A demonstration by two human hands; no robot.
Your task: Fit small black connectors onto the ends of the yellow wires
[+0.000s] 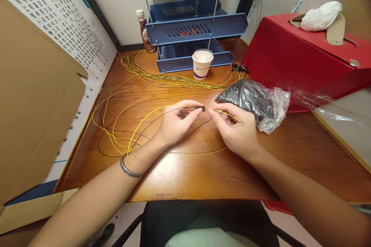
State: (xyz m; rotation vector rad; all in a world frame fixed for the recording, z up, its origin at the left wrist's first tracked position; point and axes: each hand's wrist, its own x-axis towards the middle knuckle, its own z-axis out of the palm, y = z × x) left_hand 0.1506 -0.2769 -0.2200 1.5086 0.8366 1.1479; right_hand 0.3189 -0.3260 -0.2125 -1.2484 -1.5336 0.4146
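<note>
My left hand (180, 120) pinches a small black piece (203, 108) between thumb and forefinger, above the middle of the table. Through or beside that piece runs a yellow wire (150, 112); which of the two I cannot tell. Just to the right, my right hand (236, 125) is closed on the same wire, whose end sticks out past the fingers. A thin dark wire (153, 120) also leads into my left hand. More loose yellow and black wires curve over the table at the left. A clear plastic bag (252, 102) full of small black pieces lies behind my right hand.
A bundle of yellow and black wires (174, 80) stretches along the back of the wooden table (197, 177), with black pieces at its right end. Behind stand a paper cup (202, 63), a blue tiered rack (197, 29) and a bottle (145, 32). A red box (290, 61) stands right.
</note>
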